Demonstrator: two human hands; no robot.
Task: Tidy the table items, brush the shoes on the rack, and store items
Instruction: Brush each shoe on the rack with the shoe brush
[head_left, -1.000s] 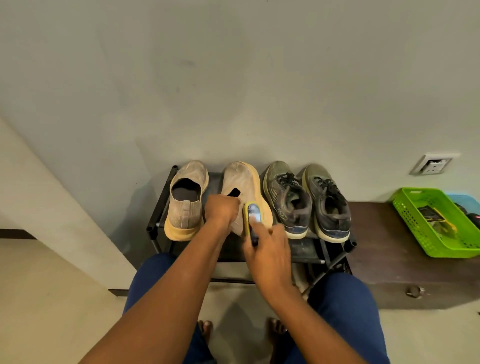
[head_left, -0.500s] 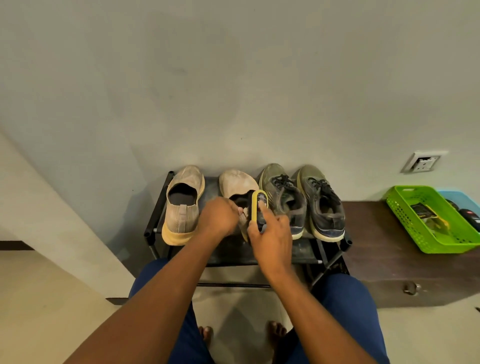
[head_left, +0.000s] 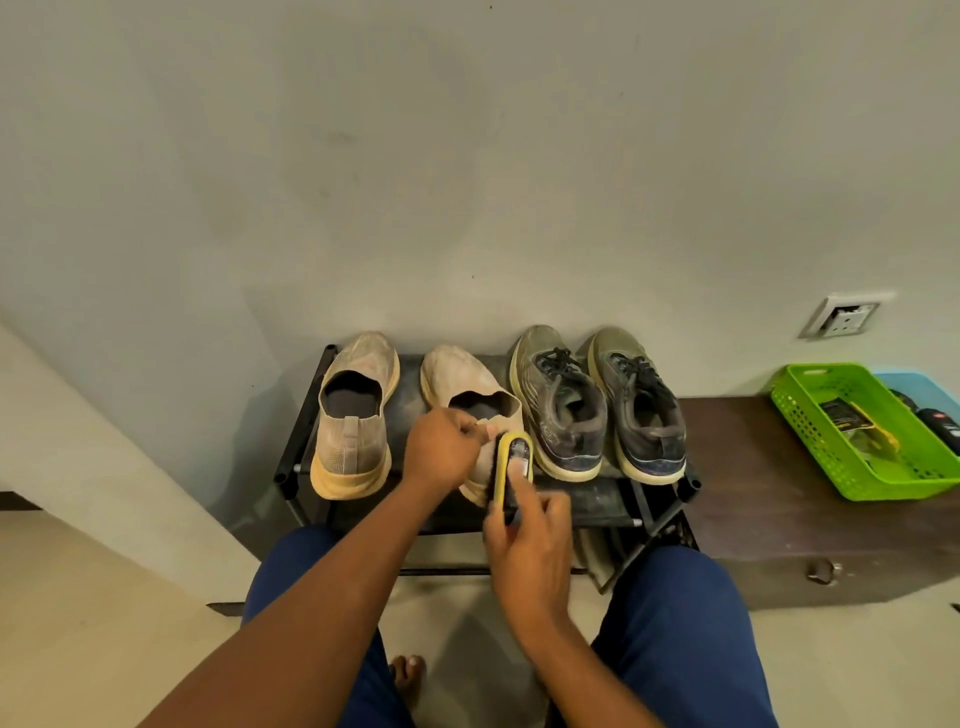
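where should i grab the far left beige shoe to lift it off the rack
Grip the beige slip-on at its heel collar, by the pull tab, coming from the front. The heel faces the person and overhangs the rack edge, the opening is clear, and the toe points at the wall.

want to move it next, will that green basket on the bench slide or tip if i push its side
The green basket looks like thin perforated plastic, so probably light. It sits low and wide on the smooth dark bench, so it would likely slide rather than tip.

We see two beige slip-on shoes (head_left: 353, 415) with yellowed soles beside two grey-green laced trainers (head_left: 597, 410) on a black rack (head_left: 301, 415). A yellow brush (head_left: 511, 465) meets a bright green basket (head_left: 810, 415) on the dark brown surface (head_left: 737, 467).
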